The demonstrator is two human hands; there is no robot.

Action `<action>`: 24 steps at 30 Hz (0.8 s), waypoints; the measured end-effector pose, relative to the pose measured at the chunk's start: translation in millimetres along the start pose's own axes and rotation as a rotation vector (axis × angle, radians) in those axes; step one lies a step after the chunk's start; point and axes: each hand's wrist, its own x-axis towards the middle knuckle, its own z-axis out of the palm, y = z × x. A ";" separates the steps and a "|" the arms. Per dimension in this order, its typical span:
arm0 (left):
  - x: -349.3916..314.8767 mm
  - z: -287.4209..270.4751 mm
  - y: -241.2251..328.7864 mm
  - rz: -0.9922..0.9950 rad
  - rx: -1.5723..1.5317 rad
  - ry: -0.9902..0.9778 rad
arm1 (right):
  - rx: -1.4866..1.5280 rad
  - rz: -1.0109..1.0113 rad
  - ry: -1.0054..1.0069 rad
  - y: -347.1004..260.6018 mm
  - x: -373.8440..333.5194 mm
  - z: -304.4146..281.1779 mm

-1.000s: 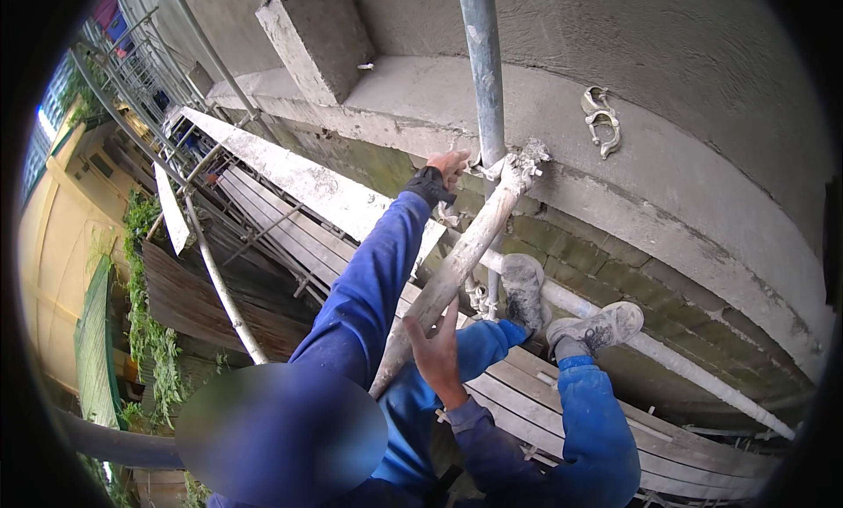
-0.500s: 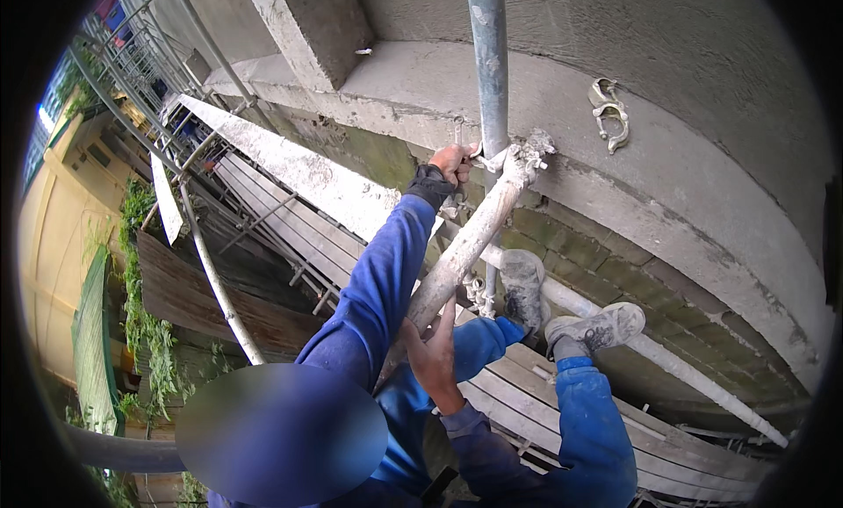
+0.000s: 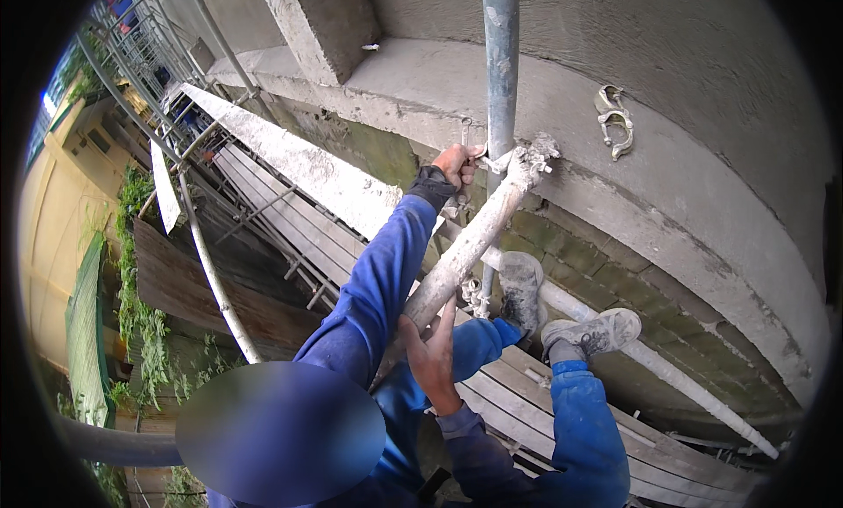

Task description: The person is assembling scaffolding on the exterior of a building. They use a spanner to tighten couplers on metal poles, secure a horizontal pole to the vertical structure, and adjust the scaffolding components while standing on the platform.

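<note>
Around the middle of the frame, the left hand (image 3: 455, 165) bends its fingers narrowly beside a pale metal clamp (image 3: 499, 164) on a smooth grey upright pipe (image 3: 500, 60), grip unclear; below, the right hand (image 3: 430, 357), thumb and fingers spread, rests against a rough, crusted, slanting round pole (image 3: 465, 249); upper right, a curved coupler (image 3: 615, 122) lies on gritty concrete (image 3: 702, 214)

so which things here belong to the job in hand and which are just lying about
In the job, it seems:
crusted pole, right hand cupped against it
whitish fitting, left hand beside it, fingers curled
grey upright pole, next to that fitting

Lying about:
metal coupler on the concrete ledge, away from both hands
small white scrap, farther left
</note>
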 end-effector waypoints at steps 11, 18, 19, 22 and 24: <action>-6.0 7.6 -8.4 -0.014 0.055 0.028 | -0.042 -0.016 0.026 3.1 2.3 -4.2; -10.0 12.3 5.3 -0.010 0.260 0.052 | -0.024 0.024 0.030 -3.3 1.2 -0.1; -9.3 8.7 5.8 -0.010 0.232 0.029 | -0.016 0.027 0.027 -3.9 0.5 1.3; -6.1 5.5 9.2 -0.042 0.247 0.019 | -0.008 0.034 0.026 -5.7 -0.1 1.9; -5.2 12.4 8.5 -0.062 0.263 0.017 | -0.024 0.038 0.033 -5.5 1.8 -2.2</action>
